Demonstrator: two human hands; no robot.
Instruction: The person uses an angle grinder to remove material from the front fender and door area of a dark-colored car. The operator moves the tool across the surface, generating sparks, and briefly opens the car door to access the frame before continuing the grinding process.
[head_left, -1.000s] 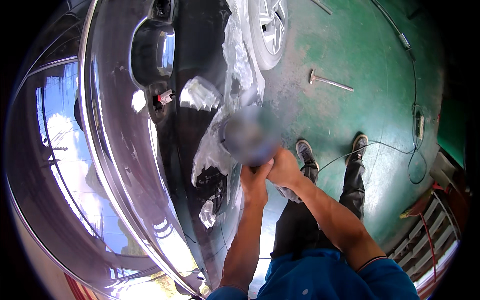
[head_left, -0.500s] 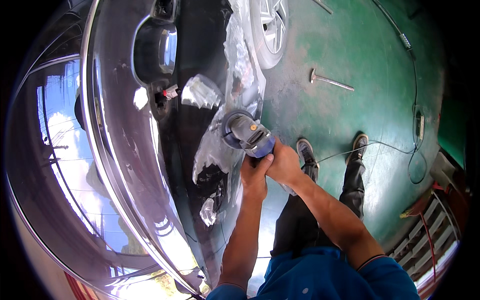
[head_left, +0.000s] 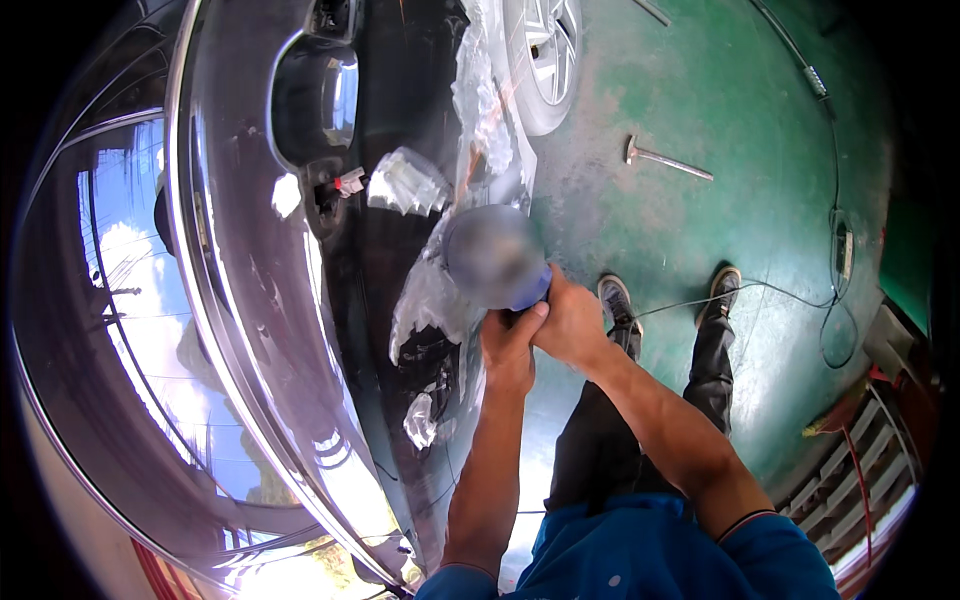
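Both my hands are closed around an angle grinder [head_left: 530, 289] with a blue body; its head is blurred. My left hand [head_left: 510, 345] grips it from the left and my right hand [head_left: 572, 322] from the right, close together. The grinder's head is over the lower side of a dark car body [head_left: 405, 90], at a bare, silvery ground patch [head_left: 428, 295]. Thin orange streaks like sparks show along the panel above the grinder. Whether the disc touches the metal is hidden by the blur.
A silver car wheel [head_left: 545, 60] is beyond the grinder. On the green floor [head_left: 760, 190] lie a hammer [head_left: 668, 163] and a black cable [head_left: 765, 287] passing by my shoes [head_left: 617, 300]. A slatted grey object [head_left: 845, 470] stands at lower right.
The grinder's head, clear before, is now blurred, and orange streaks have appeared on the panel. My hands keep the same grip. The whole view has shifted very slightly.
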